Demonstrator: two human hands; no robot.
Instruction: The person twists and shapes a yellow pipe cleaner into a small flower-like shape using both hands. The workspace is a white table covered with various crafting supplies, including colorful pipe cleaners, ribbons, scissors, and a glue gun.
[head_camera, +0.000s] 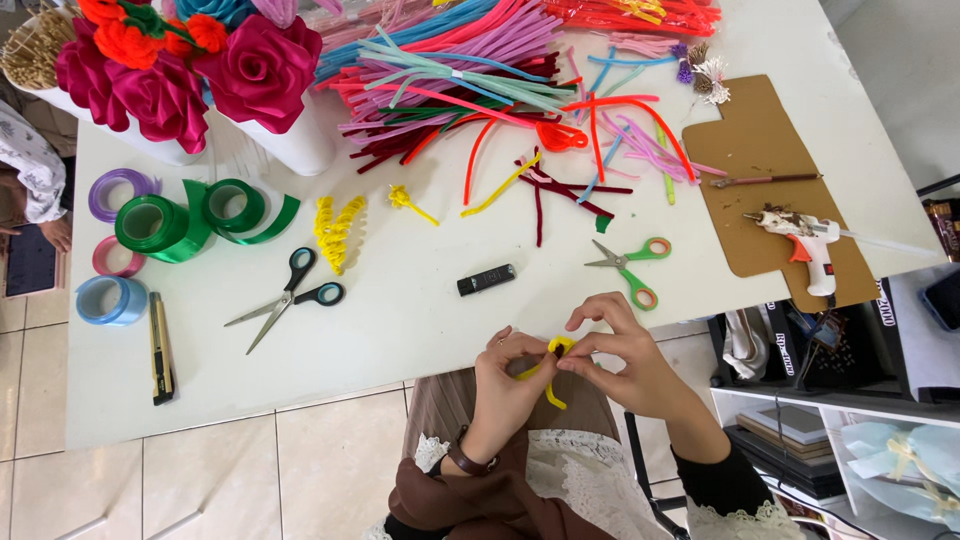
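Spread across the white table (400, 320): black-handled scissors (290, 295) left of centre, green-and-orange scissors (632, 268) further right, a small black lighter-like block (486, 279) between them. Green ribbon rolls (190, 218) beside purple (118, 188), pink (112, 258) and blue (110, 300) ones, yellow utility knife (160, 348) just below. Up top, fabric roses (190, 70) and a heap of pipe cleaners (470, 80). Far right, glue gun (805, 245) lying on brown cardboard (755, 140).

We see a yellow pipe cleaner (549, 368) on a white table (400, 320). Our scissors (288, 295) have black and teal handles; the smaller scissors (632, 265) show green and orange ones. The ribbon rolls are green (150, 224), purple (115, 190), pink (115, 258) and pale blue (108, 300). The fabric roses (262, 68) are magenta, the glue gun (805, 245) white and orange on brown cardboard (765, 140).
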